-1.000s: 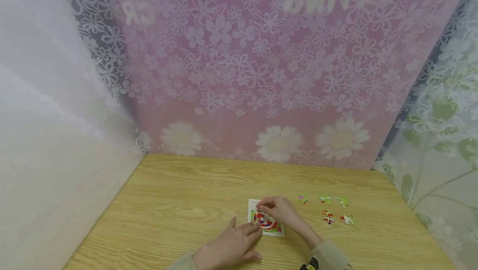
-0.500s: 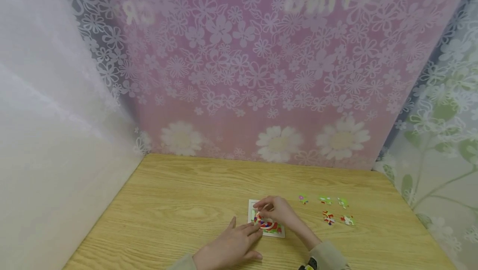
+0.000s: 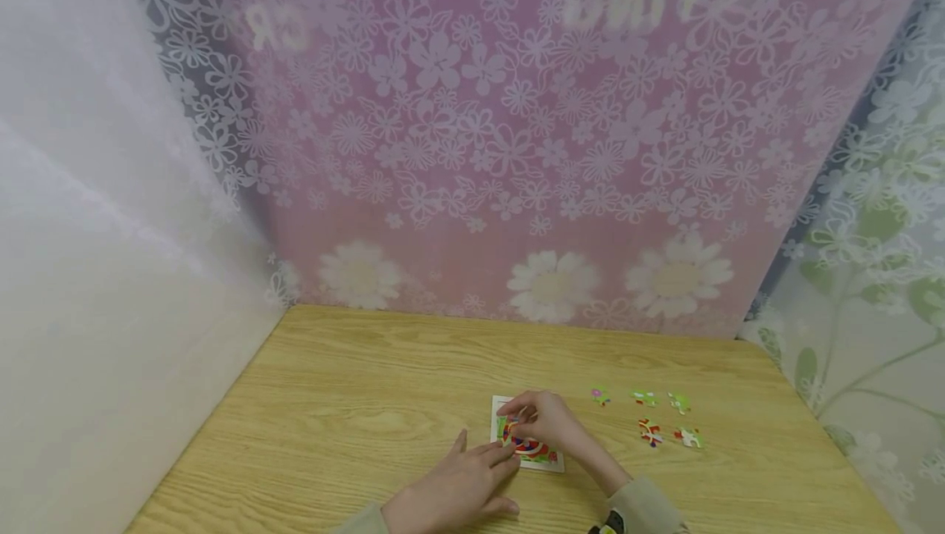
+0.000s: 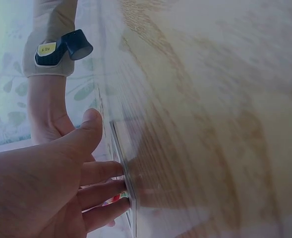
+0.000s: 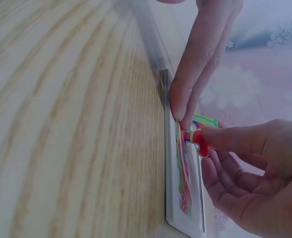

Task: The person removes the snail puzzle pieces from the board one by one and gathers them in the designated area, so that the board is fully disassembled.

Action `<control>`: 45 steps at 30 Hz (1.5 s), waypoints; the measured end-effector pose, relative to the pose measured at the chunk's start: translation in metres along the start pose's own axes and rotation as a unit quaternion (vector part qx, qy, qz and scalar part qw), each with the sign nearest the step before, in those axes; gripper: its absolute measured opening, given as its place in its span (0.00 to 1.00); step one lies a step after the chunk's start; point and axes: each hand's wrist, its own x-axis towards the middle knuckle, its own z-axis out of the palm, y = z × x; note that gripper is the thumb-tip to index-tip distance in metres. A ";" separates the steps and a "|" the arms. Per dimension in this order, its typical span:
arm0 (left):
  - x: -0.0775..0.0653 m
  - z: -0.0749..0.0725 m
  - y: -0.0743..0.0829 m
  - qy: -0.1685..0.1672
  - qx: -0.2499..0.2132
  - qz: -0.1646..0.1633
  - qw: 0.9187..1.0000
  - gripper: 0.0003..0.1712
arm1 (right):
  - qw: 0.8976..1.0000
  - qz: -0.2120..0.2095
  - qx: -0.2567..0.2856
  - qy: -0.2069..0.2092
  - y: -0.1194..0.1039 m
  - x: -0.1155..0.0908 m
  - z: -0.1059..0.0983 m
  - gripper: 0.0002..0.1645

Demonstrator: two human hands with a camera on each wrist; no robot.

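A small white-framed jigsaw puzzle board (image 3: pixel 552 467) lies on the table in the head view, its picture partly filled with red, blue and green pieces. My left hand (image 3: pixel 459 481) lies palm down at its near left, extended fingertips pressing on the picture. From the far right my right hand (image 3: pixel 552 423) reaches over the board. In the right wrist view, its thumb and fingers pinch a red puzzle piece (image 5: pixel 204 148), tilted up from the board close to the left fingertips (image 5: pixel 178 106). The right hand covers the upper right of the board in the head view.
Several loose puzzle pieces lie right of the board, among them a red one (image 3: pixel 650 433), a green-and-white one (image 3: pixel 690 437) and one with a pink flower (image 3: pixel 600 395). A floral pink curtain (image 3: pixel 472 148) hangs behind the wooden table (image 3: pixel 354 386).
The right hand's fingertips have shifted slightly with the puzzle piece, its fingers now bent more over the board. The left hand stays in place, and the loose pieces lie as before.
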 end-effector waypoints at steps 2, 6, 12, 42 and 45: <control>0.000 0.000 0.000 -0.001 -0.002 0.001 1.000 0.39 | 1.000 0.003 0.005 -0.001 0.000 0.000 0.000 0.13; -0.001 0.002 0.000 -0.005 -0.005 0.001 1.000 0.39 | 1.000 0.012 0.012 -0.004 0.000 0.000 0.001 0.09; 0.000 0.003 0.000 -0.007 -0.006 -0.003 1.000 0.39 | 1.000 0.013 0.010 0.015 -0.004 -0.003 -0.007 0.08; -0.001 0.004 0.001 0.011 -0.016 -0.007 1.000 0.37 | 0.995 0.047 -0.006 0.084 0.026 -0.048 -0.100 0.18; -0.002 0.004 0.001 0.015 -0.016 -0.004 1.000 0.36 | 0.994 0.056 -0.022 0.089 0.032 -0.053 -0.105 0.18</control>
